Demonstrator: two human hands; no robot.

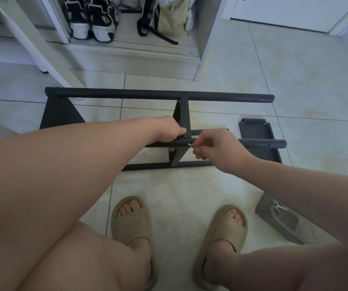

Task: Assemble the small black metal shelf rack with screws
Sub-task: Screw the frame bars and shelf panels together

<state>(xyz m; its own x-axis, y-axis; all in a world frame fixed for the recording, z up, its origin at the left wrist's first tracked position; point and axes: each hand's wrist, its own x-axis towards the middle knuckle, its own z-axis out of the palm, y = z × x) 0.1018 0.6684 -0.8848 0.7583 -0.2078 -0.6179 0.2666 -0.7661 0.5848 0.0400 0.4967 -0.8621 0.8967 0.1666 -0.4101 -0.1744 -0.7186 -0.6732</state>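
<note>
The black rack (pixel 127 95) lies on its side on the floor tiles (pixel 190 185); left hand (pixel 169 131) curled round its near tube (pixel 253 143), right hand (pixel 213 148) pinching a small silver metal bit (pixel 190 145) against that tube

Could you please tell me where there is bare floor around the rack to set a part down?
Bare tile lies right of the far tube, towards the white door, and between the near tube and the slippers. It is crowded around the left hand and right hand at mid-rack, and at lower right by the loose panel and grey tray.
</note>
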